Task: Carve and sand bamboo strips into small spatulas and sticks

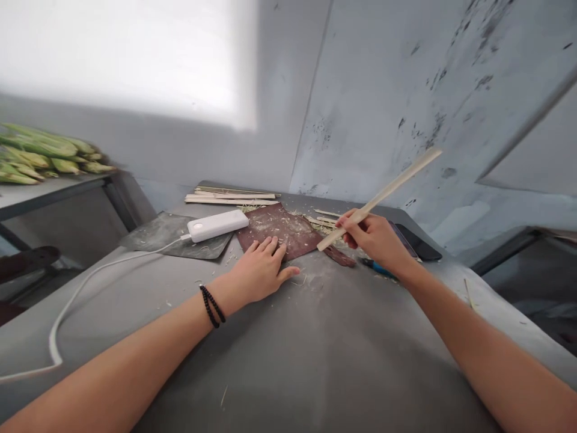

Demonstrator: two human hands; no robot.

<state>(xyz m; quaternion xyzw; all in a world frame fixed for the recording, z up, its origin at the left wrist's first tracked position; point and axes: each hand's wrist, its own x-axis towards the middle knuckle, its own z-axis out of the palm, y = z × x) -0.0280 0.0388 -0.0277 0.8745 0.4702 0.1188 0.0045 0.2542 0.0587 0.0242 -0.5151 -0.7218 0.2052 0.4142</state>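
Observation:
My left hand (256, 270) lies flat with its fingers spread, the fingertips touching the near edge of a dark red-brown sheet (288, 231) strewn with pale shavings. In my right hand (372, 237) is a long, pale wooden strip (396, 183), pinched near its lower end and slanting up to the right. The strip's low end is close to the right corner of the sheet. A crumpled dark red piece (339, 257) lies just under and right of that end. Beside my right hand a blue and black tool (378, 268) rests on the table, partly hidden.
A white power bank (217, 225) with a white cable sits on a dark sheet (153, 233) at the left. Several pale strips (232, 197) lie behind it. Dark flat devices (417, 242) are at the right of the grey table (315, 361). Corn cobs (45, 153) are piled far left.

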